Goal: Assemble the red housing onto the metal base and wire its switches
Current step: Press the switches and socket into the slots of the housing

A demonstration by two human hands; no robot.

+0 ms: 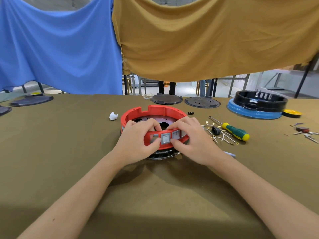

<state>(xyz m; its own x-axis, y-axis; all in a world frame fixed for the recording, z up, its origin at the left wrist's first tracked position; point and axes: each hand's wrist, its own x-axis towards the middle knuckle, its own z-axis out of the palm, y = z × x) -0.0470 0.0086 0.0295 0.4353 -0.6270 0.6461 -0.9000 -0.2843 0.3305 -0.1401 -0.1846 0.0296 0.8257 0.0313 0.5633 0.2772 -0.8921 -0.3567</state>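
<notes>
We see the red housing [151, 110] sitting on the metal base [155, 119] mid-table, our left hand [138, 140] and right hand [188, 140] both pinching its front wall around the grey switch [165, 138], thumbs outside.

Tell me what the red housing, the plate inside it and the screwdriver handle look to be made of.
Red housing: likely moulded plastic, matte, with notched, ribbed rim. Plate inside: seems sheet metal, dull sheen, punched holes. Screwdriver handle: probably plastic or rubbery grip, green and yellow, slightly glossy.
</notes>
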